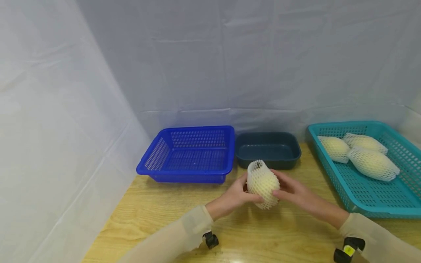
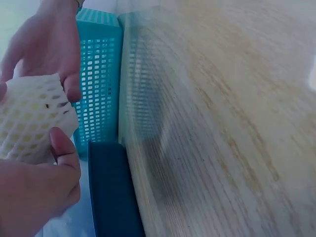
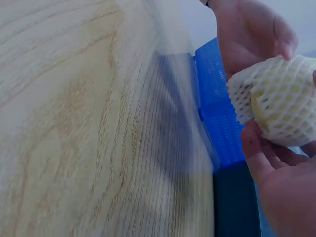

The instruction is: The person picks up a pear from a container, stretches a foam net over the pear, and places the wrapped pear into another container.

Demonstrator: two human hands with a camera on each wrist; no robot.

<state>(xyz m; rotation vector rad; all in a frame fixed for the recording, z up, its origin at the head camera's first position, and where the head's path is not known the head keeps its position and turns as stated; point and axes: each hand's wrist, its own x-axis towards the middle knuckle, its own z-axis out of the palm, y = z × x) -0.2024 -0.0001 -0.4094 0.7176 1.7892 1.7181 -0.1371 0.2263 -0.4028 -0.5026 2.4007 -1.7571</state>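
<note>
A pale yellow fruit (image 1: 263, 186) in a white foam net sleeve is held above the table between both hands. My left hand (image 1: 234, 197) grips it from the left, with the thumb on the net's near side. From the right, my right hand (image 1: 297, 193) holds the same fruit, thumb against the net. The sleeve's open end points up and away, showing something dark inside. In the right wrist view, bare yellow skin shows through a gap in the foam net (image 3: 291, 94). The fruit's exact kind is hidden by the net.
A blue mesh basket (image 1: 189, 177) stands at the back left. Beside it is a dark teal tray (image 1: 268, 162), just beyond the hands. The turquoise basket (image 1: 345, 193) on the right contains several net-wrapped fruits (image 1: 373, 164). White sheeting (image 1: 230, 65) hangs behind the wooden table (image 1: 158, 215).
</note>
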